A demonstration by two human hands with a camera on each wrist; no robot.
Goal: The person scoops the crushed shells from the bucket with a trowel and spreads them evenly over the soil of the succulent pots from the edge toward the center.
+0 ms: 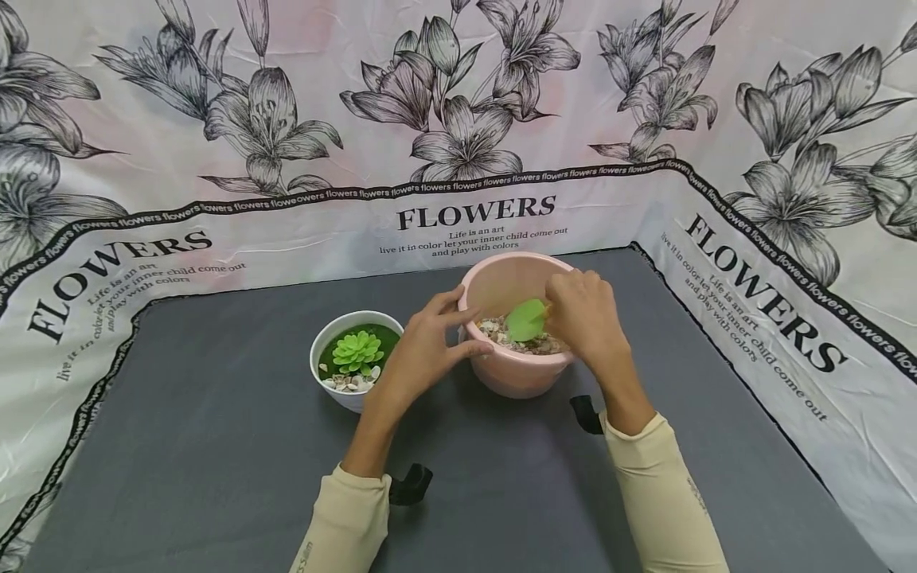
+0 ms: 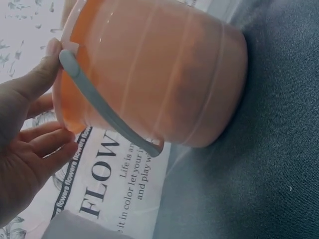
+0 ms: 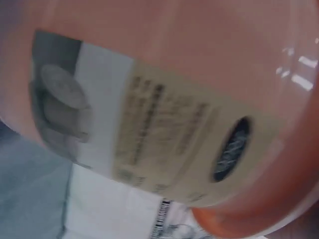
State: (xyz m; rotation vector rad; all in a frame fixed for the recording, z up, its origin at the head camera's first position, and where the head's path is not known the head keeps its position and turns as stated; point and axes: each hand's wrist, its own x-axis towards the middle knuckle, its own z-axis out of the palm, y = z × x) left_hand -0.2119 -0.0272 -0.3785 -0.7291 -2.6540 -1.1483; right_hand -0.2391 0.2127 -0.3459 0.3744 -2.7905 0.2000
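A pink plastic bucket (image 1: 519,378) stands on the grey cloth, with pebbly, soil-like material (image 1: 548,344) inside. My left hand (image 1: 423,344) holds its rim at the left side. In the left wrist view the left hand (image 2: 35,124) is at the rim, beside the grey handle (image 2: 109,112) hanging down the bucket's wall. My right hand (image 1: 589,314), fingers curled, is over the right rim and grips what looks like a small toy shovel (image 1: 526,321) with a green blade. Its handle is mostly hidden in the hand. The right wrist view shows the bucket's label (image 3: 169,129), blurred.
Left of the bucket, close to my left hand, is a white pot (image 1: 345,398) with a green succulent (image 1: 357,352) and pale pebbles (image 1: 353,382). A flower-printed cloth (image 1: 473,219) with lettering rises behind and around the grey surface (image 1: 215,446).
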